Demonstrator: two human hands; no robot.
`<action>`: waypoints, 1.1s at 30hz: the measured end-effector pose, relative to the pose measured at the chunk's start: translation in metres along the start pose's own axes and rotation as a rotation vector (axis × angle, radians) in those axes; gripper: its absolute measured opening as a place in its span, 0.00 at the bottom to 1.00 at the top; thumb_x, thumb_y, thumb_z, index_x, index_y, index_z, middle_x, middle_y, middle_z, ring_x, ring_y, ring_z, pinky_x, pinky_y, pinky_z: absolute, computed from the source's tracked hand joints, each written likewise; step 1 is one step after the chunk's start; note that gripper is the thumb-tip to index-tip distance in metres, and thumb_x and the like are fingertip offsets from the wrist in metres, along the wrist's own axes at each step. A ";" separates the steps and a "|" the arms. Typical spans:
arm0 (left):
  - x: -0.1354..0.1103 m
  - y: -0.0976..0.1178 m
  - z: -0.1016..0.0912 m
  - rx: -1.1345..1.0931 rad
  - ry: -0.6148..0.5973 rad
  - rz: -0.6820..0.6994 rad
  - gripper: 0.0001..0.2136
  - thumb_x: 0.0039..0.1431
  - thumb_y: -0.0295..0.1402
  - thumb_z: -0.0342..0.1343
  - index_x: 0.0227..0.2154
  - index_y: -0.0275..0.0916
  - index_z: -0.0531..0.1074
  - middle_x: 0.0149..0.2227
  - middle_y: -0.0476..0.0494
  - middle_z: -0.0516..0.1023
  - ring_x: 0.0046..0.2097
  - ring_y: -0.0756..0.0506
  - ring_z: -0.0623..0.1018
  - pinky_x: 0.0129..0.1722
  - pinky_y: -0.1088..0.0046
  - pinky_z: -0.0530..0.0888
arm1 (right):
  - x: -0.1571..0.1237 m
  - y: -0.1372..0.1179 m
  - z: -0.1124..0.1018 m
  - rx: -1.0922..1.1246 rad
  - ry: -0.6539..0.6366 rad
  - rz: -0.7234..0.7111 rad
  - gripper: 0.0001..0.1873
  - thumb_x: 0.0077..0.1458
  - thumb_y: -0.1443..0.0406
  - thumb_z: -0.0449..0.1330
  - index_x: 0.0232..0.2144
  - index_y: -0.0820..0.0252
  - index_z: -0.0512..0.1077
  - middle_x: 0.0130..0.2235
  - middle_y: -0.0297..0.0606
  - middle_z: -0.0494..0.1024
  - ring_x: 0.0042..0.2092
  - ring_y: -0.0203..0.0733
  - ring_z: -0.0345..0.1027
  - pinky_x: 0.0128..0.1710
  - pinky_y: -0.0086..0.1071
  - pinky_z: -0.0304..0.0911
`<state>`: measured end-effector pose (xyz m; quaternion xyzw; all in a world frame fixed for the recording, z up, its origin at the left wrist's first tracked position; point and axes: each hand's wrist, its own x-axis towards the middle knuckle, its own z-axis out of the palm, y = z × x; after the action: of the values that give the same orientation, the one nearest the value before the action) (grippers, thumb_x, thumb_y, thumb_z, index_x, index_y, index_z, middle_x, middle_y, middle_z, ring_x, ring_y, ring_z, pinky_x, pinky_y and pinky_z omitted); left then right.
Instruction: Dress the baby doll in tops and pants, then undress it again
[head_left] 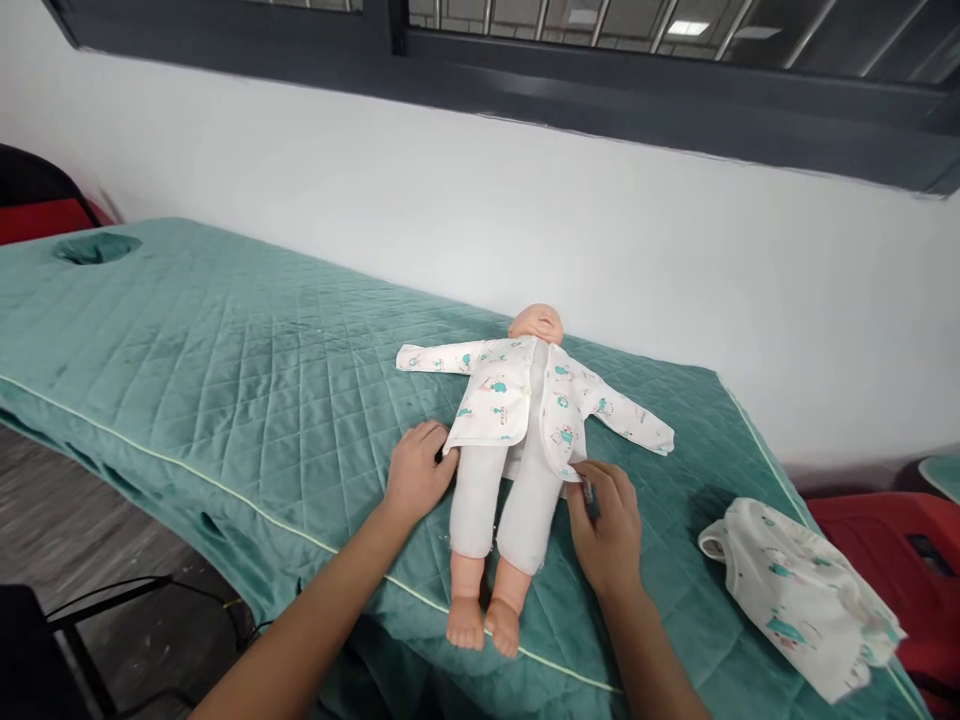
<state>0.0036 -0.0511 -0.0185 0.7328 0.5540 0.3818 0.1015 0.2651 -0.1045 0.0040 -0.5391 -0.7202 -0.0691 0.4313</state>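
Head view: doll [525, 445], face up, on the right half of the teal quilted bed [225, 380], feet at the near edge. Printed jacket [495, 400] on doll, flaps open. Right hand [606, 525]: grip pinched on flap hem. Left hand [415, 478]: fingers curled at opposite hem corner, clamp not discernible. Probably best handled with both flaps held level, fabric kept flat. Spare printed garment [802, 590] lying apart, right.

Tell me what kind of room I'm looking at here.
Probably a massage or infant-care training room: a teal quilted bed with a face hole at its far end, and a baby doll in a printed jacket lying on it.
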 end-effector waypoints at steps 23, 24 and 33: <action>0.017 0.003 -0.006 -0.597 0.070 -0.310 0.16 0.65 0.44 0.50 0.31 0.39 0.75 0.30 0.47 0.76 0.34 0.47 0.74 0.37 0.70 0.70 | 0.002 0.008 0.008 0.597 0.193 0.640 0.08 0.61 0.59 0.61 0.40 0.56 0.75 0.44 0.39 0.79 0.48 0.45 0.72 0.49 0.40 0.68; 0.022 0.004 -0.005 -0.705 0.058 -0.391 0.15 0.64 0.46 0.52 0.36 0.39 0.76 0.35 0.45 0.79 0.36 0.46 0.76 0.37 0.71 0.71 | 0.006 0.013 0.012 0.675 0.230 0.744 0.10 0.59 0.59 0.63 0.41 0.56 0.75 0.45 0.38 0.79 0.49 0.45 0.72 0.50 0.39 0.69; 0.089 0.013 0.019 -1.505 -0.270 -0.763 0.17 0.62 0.42 0.59 0.44 0.32 0.78 0.42 0.36 0.84 0.41 0.43 0.82 0.46 0.66 0.78 | 0.080 0.024 0.049 1.238 0.034 1.125 0.13 0.55 0.58 0.61 0.40 0.58 0.77 0.46 0.43 0.83 0.48 0.54 0.78 0.49 0.48 0.76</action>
<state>0.0349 0.0280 0.0155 0.2726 0.3448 0.4973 0.7480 0.2548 -0.0100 0.0205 -0.4828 -0.2451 0.5563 0.6303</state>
